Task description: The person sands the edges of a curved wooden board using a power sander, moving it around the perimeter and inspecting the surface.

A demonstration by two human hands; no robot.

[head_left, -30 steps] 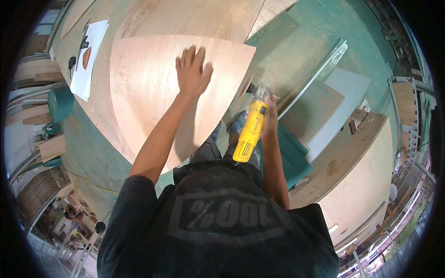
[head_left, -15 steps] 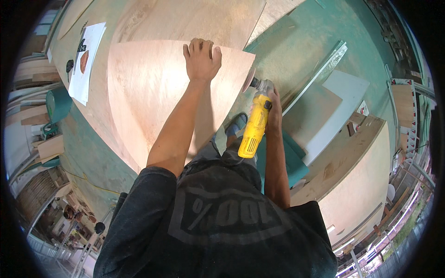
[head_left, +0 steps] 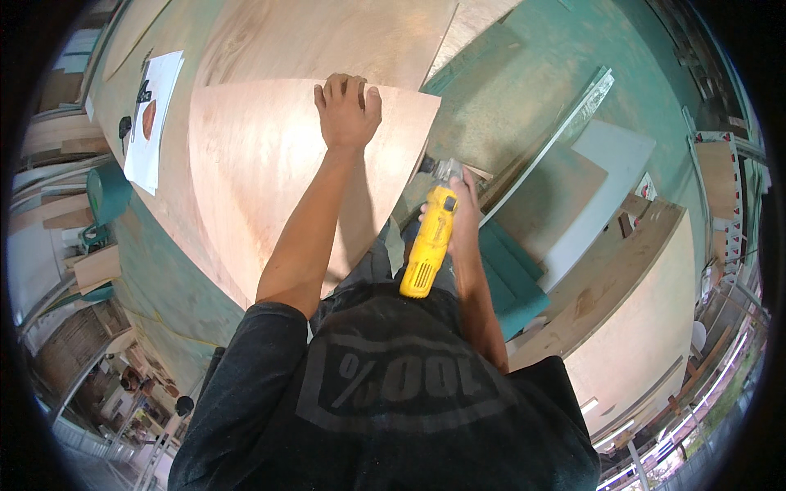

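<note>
A thin, pale plywood panel (head_left: 262,164) with a curved left side lies in front of me. My left hand (head_left: 348,114) is on its far edge, the fingers hooked over that edge and the arm stretched across the panel. My right hand (head_left: 465,217) is wrapped round a yellow angle grinder (head_left: 430,245) with a grey metal head. The grinder's head is up against the panel's right edge. Its disc is mostly hidden by that edge, so I cannot tell whether they touch.
More plywood (head_left: 327,41) lies beneath and beyond the panel. White paper sheets (head_left: 155,123) with small dark items lie at the left. To the right are a long metal strip (head_left: 557,135), a white board (head_left: 610,164), a green stool-like object (head_left: 508,278) and a wooden box-like piece (head_left: 639,295).
The grinder and my right hand have moved a little left and toward me along the panel's edge. Its disc, visible before, is now mostly hidden. My left hand keeps its place on the panel.
</note>
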